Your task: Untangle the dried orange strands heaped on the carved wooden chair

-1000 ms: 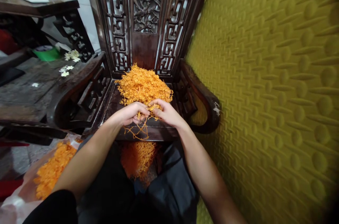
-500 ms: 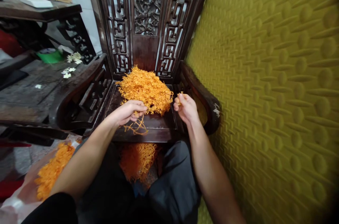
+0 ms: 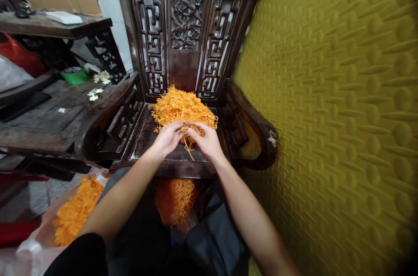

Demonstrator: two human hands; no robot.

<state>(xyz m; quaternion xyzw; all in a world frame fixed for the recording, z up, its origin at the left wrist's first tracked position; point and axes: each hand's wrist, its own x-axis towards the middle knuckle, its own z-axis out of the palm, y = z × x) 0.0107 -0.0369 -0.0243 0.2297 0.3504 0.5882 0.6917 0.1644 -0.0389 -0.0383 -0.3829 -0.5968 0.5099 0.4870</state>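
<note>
A heap of orange stringy pieces [image 3: 183, 104], thin and branching, lies on the seat of a dark carved wooden chair [image 3: 153, 158]. Just in front of the heap my two hands meet at the fingertips. My left hand [image 3: 170, 136] pinches an orange strand [image 3: 188, 147] whose loose end hangs down over the seat. From the other side, my right hand [image 3: 205, 139] closes its thumb and fingers on the same strand. The exact grip is partly hidden, since fingers overlap there.
A plastic bag of orange pieces [image 3: 76, 210] sits at lower left. More orange strands [image 3: 179, 202] hang or lie below the seat, between my knees. On the left bench are a green tape roll [image 3: 75, 75] and pale flowers [image 3: 98, 86]. A yellow textured wall covering [image 3: 326, 93] stands close right.
My hands, apart before, have come together in front of the heap. My right hand moved left, my left hand slightly right. The loose strands below the left hand now hang between both hands.
</note>
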